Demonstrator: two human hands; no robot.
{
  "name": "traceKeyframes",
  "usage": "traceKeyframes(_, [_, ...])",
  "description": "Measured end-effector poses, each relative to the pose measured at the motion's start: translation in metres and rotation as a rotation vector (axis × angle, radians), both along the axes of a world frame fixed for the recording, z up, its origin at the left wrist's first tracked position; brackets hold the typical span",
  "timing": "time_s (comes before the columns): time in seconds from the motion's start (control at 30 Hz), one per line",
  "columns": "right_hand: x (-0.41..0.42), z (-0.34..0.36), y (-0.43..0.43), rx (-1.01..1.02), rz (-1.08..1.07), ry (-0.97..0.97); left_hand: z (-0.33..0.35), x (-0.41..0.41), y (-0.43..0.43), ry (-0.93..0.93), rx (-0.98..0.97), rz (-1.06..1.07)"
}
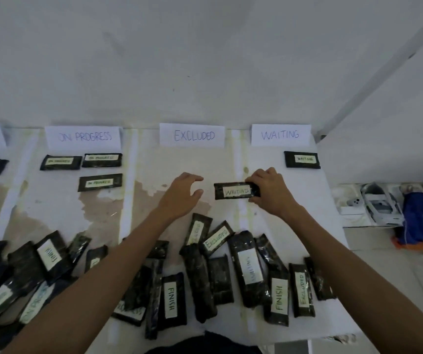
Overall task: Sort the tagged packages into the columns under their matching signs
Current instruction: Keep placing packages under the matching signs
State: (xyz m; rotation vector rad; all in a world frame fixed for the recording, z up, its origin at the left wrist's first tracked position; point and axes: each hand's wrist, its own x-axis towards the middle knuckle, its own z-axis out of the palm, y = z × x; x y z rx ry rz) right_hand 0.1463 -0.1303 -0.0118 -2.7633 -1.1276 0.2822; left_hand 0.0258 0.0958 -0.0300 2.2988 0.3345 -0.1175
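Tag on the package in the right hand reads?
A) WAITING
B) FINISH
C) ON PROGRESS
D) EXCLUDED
A: the black package that the right hand pinches by its end is tagged WAITING.

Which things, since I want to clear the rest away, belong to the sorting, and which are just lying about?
Job: held WAITING package in the right hand; left hand, empty; ON PROGRESS sign; EXCLUDED sign; WAITING sign; placed WAITING package; placed ON PROGRESS packages; unsorted pile.
Lying about: white boxes; blue bundle, both right of the table.
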Motion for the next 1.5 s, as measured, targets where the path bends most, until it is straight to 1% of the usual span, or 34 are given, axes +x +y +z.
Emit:
traceKeyframes(0.13, [0.048,-0.011,-0.014,-0.023,-0.087,0.036,-0.021,0.044,-0.015,0.027,0.112,-0.034])
traceKeyframes(0.27, [0.090,-0.030,-0.018,-0.051,-0.129,0.058,-0.044,0.086,-0.026,0.044,0.239,-0.089])
traceKeyframes(0.33, [0.107,-0.039,-0.019,-0.055,-0.138,0.063,-0.056,0.103,-0.030,0.049,0.268,-0.114])
traceKeyframes(0.4, [0.123,-0.047,-0.020,-0.061,-0.142,0.059,-0.066,0.117,-0.033,0.019,0.280,-0.114])
traceKeyframes(0.53, [0.146,-0.057,-0.023,-0.051,-0.158,0.037,-0.079,0.134,-0.036,-0.104,0.349,-0.111])
traceKeyframes(0.6, [0.154,-0.060,-0.024,-0.060,-0.157,0.034,-0.083,0.138,-0.037,-0.096,0.369,-0.135])
traceKeyframes(0.7, [0.160,-0.066,-0.023,-0.104,-0.142,0.086,-0.089,0.141,-0.037,-0.084,0.398,-0.169])
traceKeyframes(0.8, [0.160,-0.069,-0.024,-0.101,-0.159,0.133,-0.089,0.143,-0.035,-0.073,0.405,-0.177])
traceKeyframes(0.97, [0.155,-0.069,-0.026,-0.098,-0.168,0.102,-0.079,0.138,-0.034,-0.046,0.365,-0.183])
traceKeyframes(1.17, [0.130,-0.059,-0.035,-0.068,-0.204,0.079,-0.064,0.095,-0.061,-0.045,0.305,-0.179])
traceKeyframes(1.27, [0.102,-0.052,-0.041,-0.018,-0.205,0.160,-0.059,0.068,-0.078,-0.014,0.272,-0.162])
traceKeyframes(1.4, [0.054,-0.041,-0.054,0.051,-0.244,0.351,-0.059,0.027,-0.096,-0.004,0.212,-0.153])
traceKeyframes(1.5, [0.017,-0.036,-0.064,0.032,-0.251,0.490,-0.063,0.000,-0.104,0.014,0.178,-0.140])
